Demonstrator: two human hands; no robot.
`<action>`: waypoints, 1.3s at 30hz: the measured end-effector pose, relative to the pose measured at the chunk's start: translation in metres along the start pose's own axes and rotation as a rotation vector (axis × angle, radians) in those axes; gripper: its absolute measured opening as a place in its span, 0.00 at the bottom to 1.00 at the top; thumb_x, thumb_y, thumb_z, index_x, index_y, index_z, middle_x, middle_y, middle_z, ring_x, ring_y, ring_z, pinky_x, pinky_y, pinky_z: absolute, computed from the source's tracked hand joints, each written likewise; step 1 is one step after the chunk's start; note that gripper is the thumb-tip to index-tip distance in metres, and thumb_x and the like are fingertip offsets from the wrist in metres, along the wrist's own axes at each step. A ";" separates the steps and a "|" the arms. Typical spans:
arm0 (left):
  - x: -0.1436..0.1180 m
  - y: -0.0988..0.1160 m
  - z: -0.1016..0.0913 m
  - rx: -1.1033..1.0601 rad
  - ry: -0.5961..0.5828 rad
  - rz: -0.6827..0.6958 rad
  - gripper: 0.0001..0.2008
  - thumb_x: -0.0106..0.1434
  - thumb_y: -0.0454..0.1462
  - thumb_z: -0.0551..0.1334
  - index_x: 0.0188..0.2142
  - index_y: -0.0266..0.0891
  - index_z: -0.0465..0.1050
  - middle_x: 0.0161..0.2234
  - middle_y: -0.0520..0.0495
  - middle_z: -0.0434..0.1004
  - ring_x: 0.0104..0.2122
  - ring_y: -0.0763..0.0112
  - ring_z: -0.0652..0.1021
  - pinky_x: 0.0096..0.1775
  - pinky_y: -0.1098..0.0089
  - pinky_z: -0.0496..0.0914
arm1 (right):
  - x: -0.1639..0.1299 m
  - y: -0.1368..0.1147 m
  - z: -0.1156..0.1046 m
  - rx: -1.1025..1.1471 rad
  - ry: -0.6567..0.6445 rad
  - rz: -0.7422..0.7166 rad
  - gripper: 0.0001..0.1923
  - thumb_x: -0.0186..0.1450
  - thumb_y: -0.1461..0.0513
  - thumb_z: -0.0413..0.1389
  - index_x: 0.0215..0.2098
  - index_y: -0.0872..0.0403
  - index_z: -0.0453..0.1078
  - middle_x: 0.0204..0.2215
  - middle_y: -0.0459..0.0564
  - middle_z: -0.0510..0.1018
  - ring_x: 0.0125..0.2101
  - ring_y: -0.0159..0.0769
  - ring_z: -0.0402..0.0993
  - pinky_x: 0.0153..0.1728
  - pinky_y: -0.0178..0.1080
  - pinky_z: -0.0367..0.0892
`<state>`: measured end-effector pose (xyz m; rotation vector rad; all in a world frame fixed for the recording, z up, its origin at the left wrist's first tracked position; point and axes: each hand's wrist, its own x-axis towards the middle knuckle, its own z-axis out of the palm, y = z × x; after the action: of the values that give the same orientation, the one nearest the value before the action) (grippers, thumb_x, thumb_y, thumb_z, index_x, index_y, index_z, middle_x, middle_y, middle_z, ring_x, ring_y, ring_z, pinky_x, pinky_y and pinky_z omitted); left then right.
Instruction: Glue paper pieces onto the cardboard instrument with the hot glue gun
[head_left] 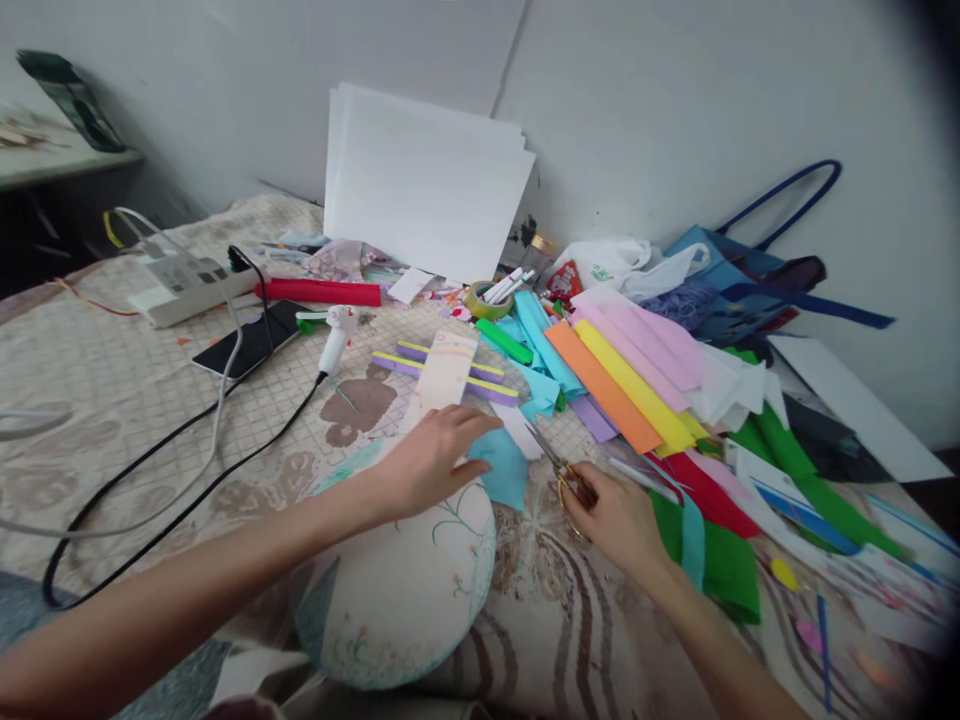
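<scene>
Clenched around the gold handles of the scissors [559, 472], the right hand [611, 515] points the blades up toward the teal paper piece [501, 468], which lies just left of the scissors on the patterned bedspread [112, 390]. Left hand [435, 455] lies flat with its grip released, fingertips pressing on that teal piece. Beyond the scissors sit coloured paper sheets [637, 380], a tape roll [486, 300], and farther left a glue gun [336, 335].

Matt blue paper piece [501, 468]; shiny gold metal scissors [556, 470]; soft patterned cloth bedspread [112, 390].
</scene>
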<state>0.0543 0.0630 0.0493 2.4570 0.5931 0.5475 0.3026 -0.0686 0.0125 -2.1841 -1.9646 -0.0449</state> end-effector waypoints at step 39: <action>-0.083 -0.072 -0.011 -0.285 0.223 -0.487 0.15 0.62 0.43 0.57 0.48 0.43 0.71 0.45 0.47 0.78 0.44 0.60 0.78 0.45 0.60 0.73 | 0.141 -0.041 0.048 0.076 0.230 -0.232 0.04 0.63 0.61 0.57 0.36 0.53 0.69 0.36 0.52 0.76 0.41 0.44 0.69 0.42 0.43 0.64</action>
<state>-0.0396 0.0789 -0.0057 1.9055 1.0833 0.6534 0.2730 0.0817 -0.0070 -1.8060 -2.0381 -0.2404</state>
